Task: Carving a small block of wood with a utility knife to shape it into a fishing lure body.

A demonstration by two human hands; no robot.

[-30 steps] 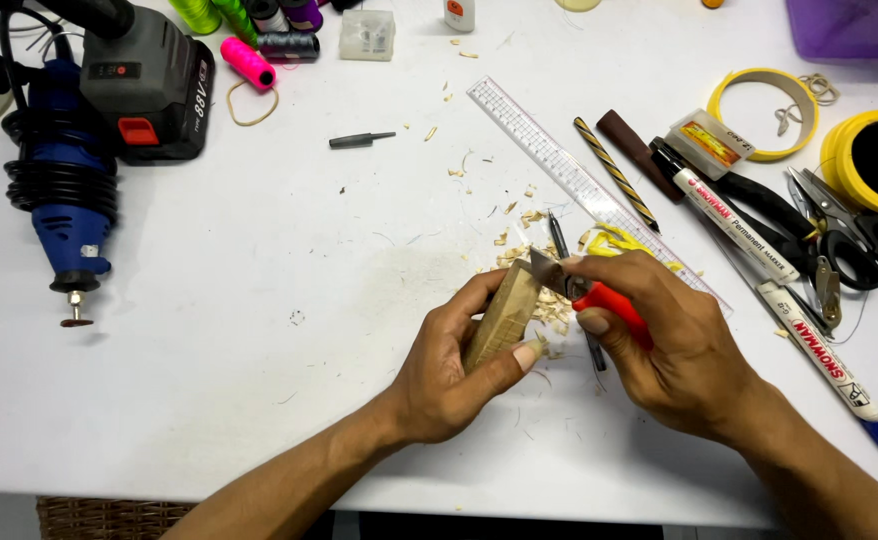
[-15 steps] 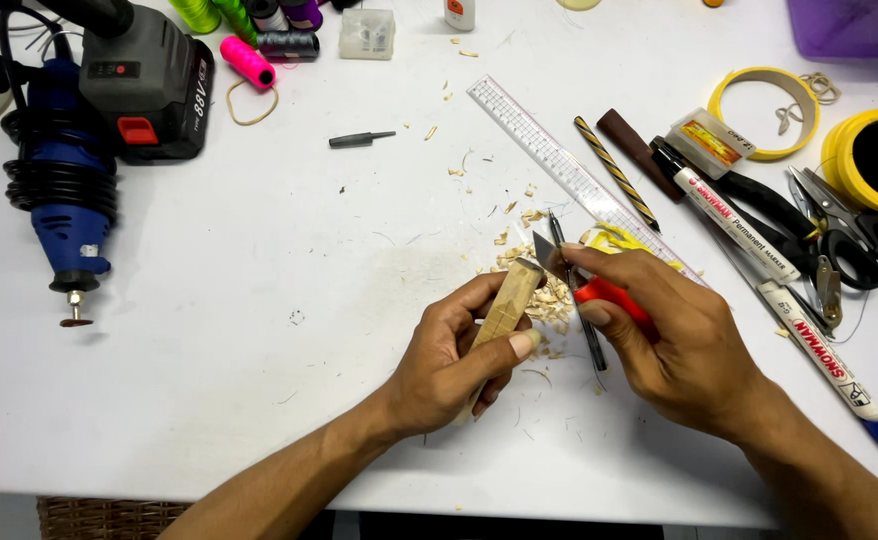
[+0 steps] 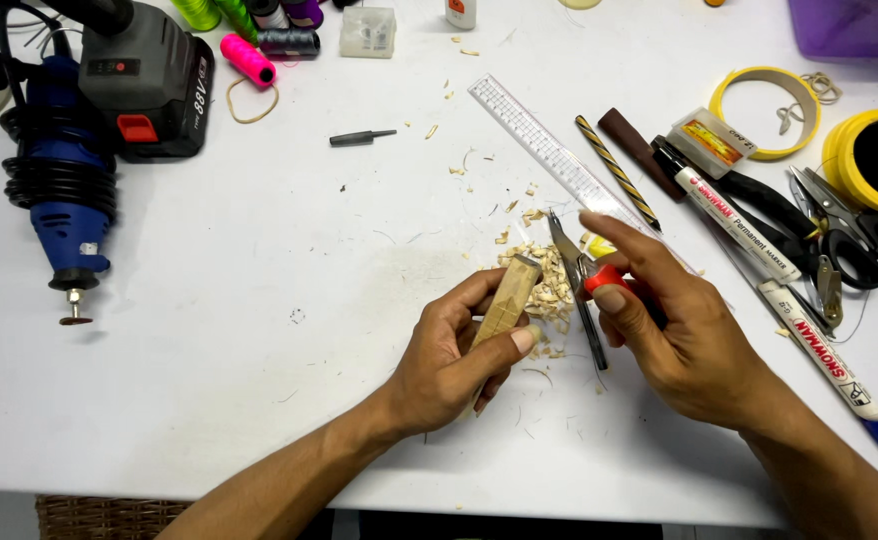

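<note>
As before gripped, knife (image 3: 567, 246) left wood block (image 3: 506, 300).

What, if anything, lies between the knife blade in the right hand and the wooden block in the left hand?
Nothing visible: the knife in the right hand sits just right of the wooden block held by the left hand, with only wood shavings on the table beneath the gap.

Both forearms are bare to the frame edge, with no sleeves, rings or watch visible.
</note>
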